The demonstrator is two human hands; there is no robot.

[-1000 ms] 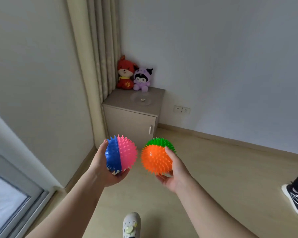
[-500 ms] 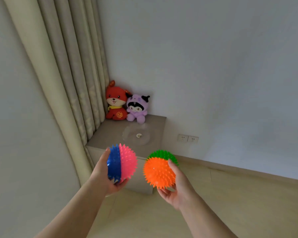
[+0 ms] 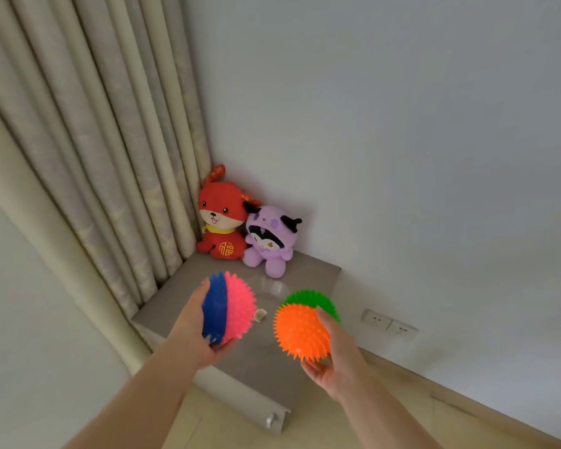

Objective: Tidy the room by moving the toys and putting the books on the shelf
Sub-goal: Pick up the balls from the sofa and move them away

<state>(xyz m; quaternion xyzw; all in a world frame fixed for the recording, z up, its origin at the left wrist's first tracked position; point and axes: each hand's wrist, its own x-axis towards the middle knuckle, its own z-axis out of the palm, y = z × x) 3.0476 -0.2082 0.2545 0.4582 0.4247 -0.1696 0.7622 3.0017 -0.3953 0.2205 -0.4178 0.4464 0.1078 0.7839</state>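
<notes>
Gripping spiky balls (image 3: 232, 307), one per hand, above cabinet (image 3: 266, 354)

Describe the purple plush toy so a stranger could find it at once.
In the room corner, beside the curtain, stands a grey cabinet. Two plush toys sit at its back. The purple plush toy is the right one, with black horns, unlike the red plush toy.

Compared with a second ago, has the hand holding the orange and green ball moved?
Yes. The right hand and its orange and green ball have come forward toward the cabinet, and now overlap its top in the head view.
</notes>
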